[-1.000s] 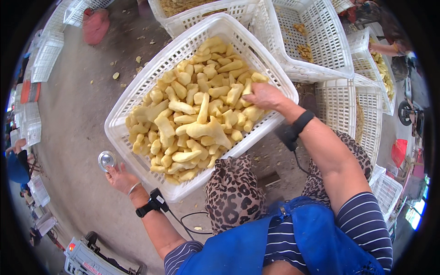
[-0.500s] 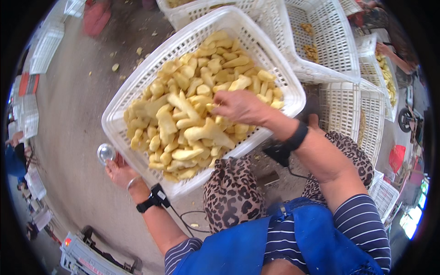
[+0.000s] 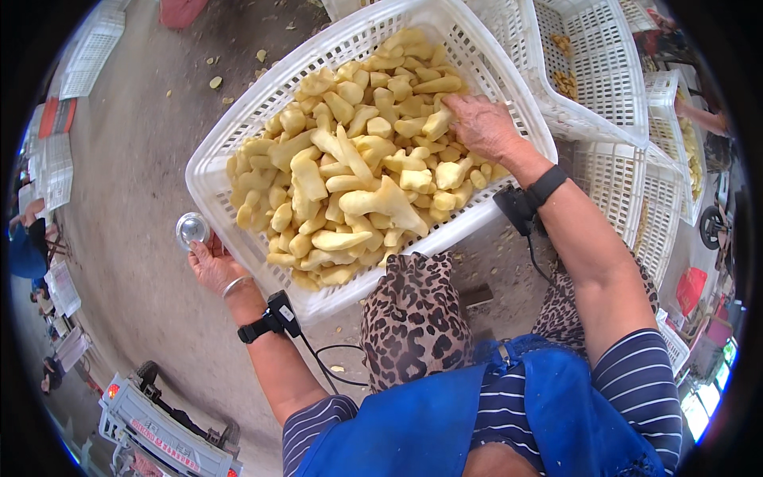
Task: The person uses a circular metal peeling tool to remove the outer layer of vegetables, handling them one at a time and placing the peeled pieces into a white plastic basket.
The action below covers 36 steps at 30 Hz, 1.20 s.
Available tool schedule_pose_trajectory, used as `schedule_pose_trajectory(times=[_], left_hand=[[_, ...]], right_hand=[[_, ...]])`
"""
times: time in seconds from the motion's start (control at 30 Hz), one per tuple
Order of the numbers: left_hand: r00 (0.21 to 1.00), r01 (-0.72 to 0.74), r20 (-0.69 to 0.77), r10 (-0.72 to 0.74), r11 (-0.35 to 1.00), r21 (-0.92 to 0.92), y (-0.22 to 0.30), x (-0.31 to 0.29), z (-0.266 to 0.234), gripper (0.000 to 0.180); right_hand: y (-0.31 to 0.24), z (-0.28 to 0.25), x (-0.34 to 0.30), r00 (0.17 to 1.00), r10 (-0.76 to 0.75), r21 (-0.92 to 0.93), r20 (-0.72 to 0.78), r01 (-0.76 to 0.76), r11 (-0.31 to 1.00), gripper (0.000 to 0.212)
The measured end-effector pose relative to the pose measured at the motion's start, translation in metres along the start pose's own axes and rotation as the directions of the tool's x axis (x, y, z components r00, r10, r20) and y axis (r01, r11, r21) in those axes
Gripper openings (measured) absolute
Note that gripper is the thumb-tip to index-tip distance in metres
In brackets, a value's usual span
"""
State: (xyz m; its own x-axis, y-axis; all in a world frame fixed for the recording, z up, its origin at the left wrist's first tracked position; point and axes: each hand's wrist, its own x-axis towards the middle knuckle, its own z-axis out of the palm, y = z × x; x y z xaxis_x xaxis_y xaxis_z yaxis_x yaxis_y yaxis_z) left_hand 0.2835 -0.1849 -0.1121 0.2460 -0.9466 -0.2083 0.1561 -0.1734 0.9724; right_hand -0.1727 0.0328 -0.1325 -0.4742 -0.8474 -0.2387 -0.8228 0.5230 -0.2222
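Note:
A large white slatted plastic crate (image 3: 524,119) is heaped with peeled, pale yellow ginger (image 3: 342,171). At the heap's right side is my right hand (image 3: 481,126), fingers curled down against a ginger piece (image 3: 437,123); the far fingertips are partly hidden. Beyond the crate's left wall, my left hand (image 3: 214,266) holds a small round shiny metal piece (image 3: 192,230), like a shallow dish or lid; its exact kind is unclear. Both wrists wear black straps with small devices.
More white crates (image 3: 588,56) stand at the upper right, some with a few ginger pieces. Another person's arm (image 3: 703,118) reaches over a crate at the far right. A small vehicle (image 3: 163,429) sits lower left. A black cable (image 3: 322,370) hangs from my left wrist.
My right hand has moved from the middle of the heap to its right side. My left hand still holds the metal piece beside the crate. The view has shifted slightly.

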Motion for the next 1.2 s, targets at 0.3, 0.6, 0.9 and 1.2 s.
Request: schedule_pose_trajectory(times=[0.3,0.6,0.9,1.2], left_hand=[[0.992,0.067,0.104,-0.066,0.998,-0.002,-0.005,0.016,-0.011,0.029],[0.989,-0.079,0.130,0.069,0.994,0.076,0.039,-0.030,0.009,0.023],[0.620,0.232,0.765,-0.175,0.972,0.034,0.039,-0.132,0.103,0.022],[0.532,0.271,0.784,-0.321,0.941,0.201,0.017,-0.144,0.117,0.027]], right_hand=[[-0.012,-0.014,-0.005,0.977,0.032,-0.034,0.209,-0.026,0.999,0.056],[-0.074,-0.042,-0.040,0.953,-0.252,0.207,-0.166,0.283,0.936,0.037],[-0.134,-0.065,-0.053,0.929,-0.355,0.785,-0.107,0.298,0.543,0.039],[-0.118,-0.038,-0.041,0.971,-0.212,0.985,0.107,-0.075,0.155,0.020]])
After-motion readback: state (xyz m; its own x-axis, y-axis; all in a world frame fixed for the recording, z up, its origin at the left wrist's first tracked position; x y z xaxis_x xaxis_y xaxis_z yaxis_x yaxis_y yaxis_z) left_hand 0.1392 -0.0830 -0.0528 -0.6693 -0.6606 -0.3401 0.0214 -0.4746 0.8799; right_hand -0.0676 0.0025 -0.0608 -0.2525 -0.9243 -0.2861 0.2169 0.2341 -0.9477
